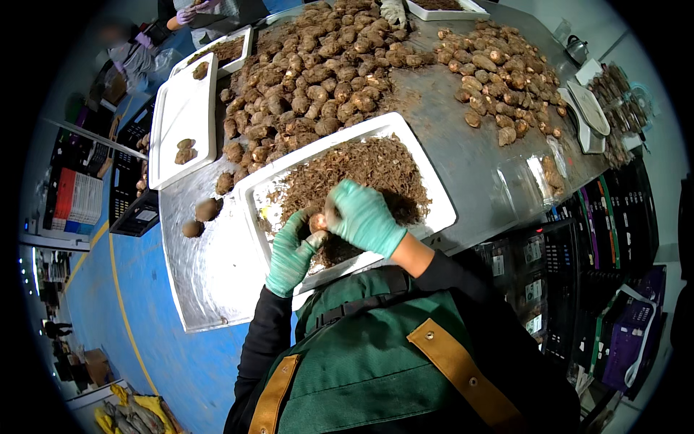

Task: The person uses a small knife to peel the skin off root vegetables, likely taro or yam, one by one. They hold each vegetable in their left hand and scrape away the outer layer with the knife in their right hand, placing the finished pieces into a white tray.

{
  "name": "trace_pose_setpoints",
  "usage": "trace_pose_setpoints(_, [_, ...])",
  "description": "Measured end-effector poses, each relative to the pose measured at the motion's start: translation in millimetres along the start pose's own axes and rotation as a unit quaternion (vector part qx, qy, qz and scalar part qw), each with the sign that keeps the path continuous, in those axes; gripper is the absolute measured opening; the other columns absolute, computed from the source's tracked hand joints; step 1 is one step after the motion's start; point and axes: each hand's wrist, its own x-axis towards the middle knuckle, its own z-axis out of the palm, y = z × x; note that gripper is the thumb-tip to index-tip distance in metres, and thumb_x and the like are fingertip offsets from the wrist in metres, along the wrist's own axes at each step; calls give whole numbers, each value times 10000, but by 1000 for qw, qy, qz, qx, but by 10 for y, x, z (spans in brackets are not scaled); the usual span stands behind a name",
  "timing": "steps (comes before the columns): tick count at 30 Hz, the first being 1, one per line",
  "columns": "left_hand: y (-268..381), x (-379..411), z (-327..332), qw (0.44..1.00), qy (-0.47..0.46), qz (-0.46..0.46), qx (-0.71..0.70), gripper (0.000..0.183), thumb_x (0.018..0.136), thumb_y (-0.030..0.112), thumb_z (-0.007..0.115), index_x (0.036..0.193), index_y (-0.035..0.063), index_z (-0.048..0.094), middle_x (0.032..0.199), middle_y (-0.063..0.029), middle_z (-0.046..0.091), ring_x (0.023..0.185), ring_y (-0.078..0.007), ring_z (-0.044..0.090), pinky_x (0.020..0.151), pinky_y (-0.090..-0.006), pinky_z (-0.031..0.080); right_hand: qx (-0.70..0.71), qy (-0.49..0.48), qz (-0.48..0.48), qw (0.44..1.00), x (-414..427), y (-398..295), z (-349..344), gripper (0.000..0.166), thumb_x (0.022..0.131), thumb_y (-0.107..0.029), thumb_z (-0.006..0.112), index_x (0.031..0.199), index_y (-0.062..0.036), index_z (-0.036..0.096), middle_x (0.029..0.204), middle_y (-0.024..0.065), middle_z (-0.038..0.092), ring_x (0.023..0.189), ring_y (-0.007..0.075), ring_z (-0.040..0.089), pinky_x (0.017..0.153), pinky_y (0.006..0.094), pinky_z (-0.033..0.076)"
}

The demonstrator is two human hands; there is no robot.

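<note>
My left hand, in a green knit glove, holds a small brown taro corm between thumb and fingers. A pale pinkish patch shows on the corm. My right hand, gloved alike, is curled against the corm's right side; its fingertips are blurred and partly hidden. Both hands are over a white plastic tray at the table's near edge. Loose brown fibrous peelings cover most of the tray's bottom. Just beyond the tray lies a large heap of hairy taro corms.
Cleaner corms form a second pile at right, near a white scale. Another white tray at left holds a few corms. Two loose corms lie on the metal table. Black crates stand at right. Co-workers are beyond.
</note>
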Motion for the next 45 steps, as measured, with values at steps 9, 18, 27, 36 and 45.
trace_pose_setpoints(9, [6,118,-48,969,-41,-18,-242,498,895,285,551,1255,-43,447,989,-77,572,863,-157,552,737,-289,481,16,86,-7,996,-117,-226,96,357,895,-400,474,810,-59,538,721,156,532,664,339,564,605,437,461])
trace_pose_setpoints(18, [21,111,-323,918,-128,-90,-365,538,892,361,551,1246,-32,455,977,-82,583,794,-158,594,729,-279,516,408,-16,192,893,-214,-201,65,427,895,-283,574,1227,-25,500,980,37,596,715,105,516,632,249,462])
trace_pose_setpoints(27, [-73,114,-255,975,2,-72,-210,436,947,326,466,1166,-47,521,967,-98,629,740,-193,620,618,-287,500,420,29,190,887,-254,-488,253,466,827,-175,664,1216,20,496,1042,52,571,796,88,515,716,238,472])
trace_pose_setpoints(36, [125,30,-141,992,-3,61,-109,491,842,217,658,1258,15,494,1100,-95,610,1050,-164,552,912,-293,442,384,-72,231,891,-260,-463,60,530,802,-104,657,1286,-13,461,1065,53,567,824,95,524,718,236,467])
trace_pose_setpoints(45, [37,14,30,980,127,124,90,280,924,154,519,1128,-28,580,1070,-103,621,968,-158,591,839,-271,474,398,-87,290,866,-104,-472,85,330,929,-280,523,1068,16,570,859,30,589,713,74,517,615,241,469])
